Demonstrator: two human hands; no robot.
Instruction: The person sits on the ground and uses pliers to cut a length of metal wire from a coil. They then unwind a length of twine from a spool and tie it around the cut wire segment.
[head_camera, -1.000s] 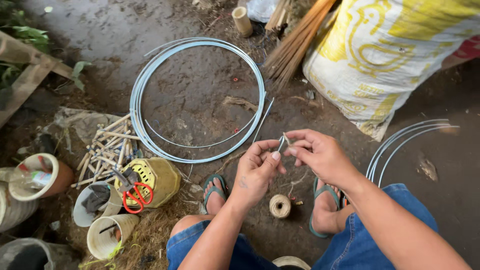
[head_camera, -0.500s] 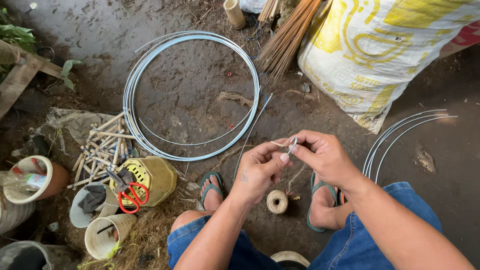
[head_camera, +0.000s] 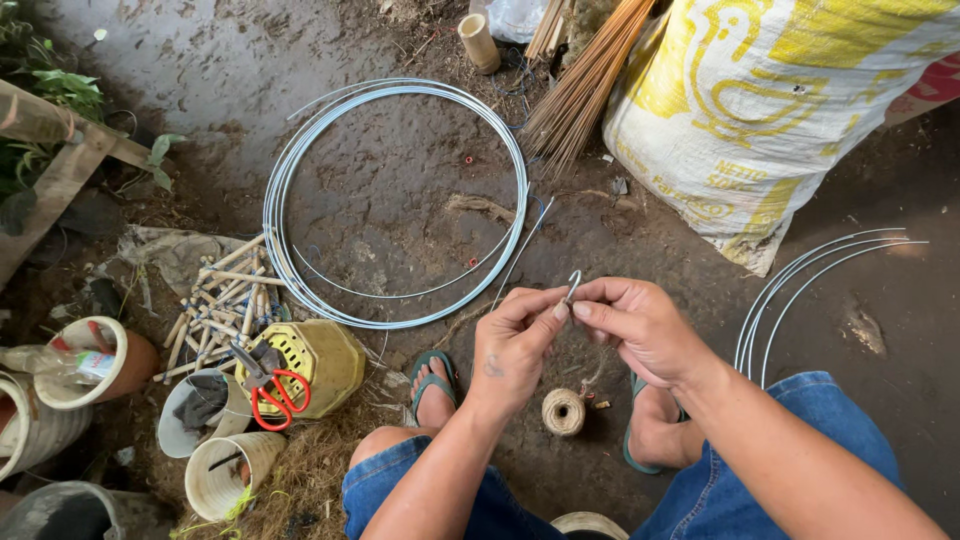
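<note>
Soft diffuse daylight, brightest toward 12 to 2 o'clock; the yellow-and-white sack (head_camera: 760, 110) runs near-overexposed. Dim at 7 to 9 o'clock. Shadows faint, no hard edges. Centre sharp, wide-angle stretch in the corners, no motion blur.

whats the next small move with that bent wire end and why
Probably draw twine up from the twine ball and bind the bent wire end: the left hand and right hand both pinch it, and the ball lies just below.

Bulging white woven sack (head_camera: 760, 110), yellow bird print, upper right, on dirt floor (head_camera: 400, 190).
</note>
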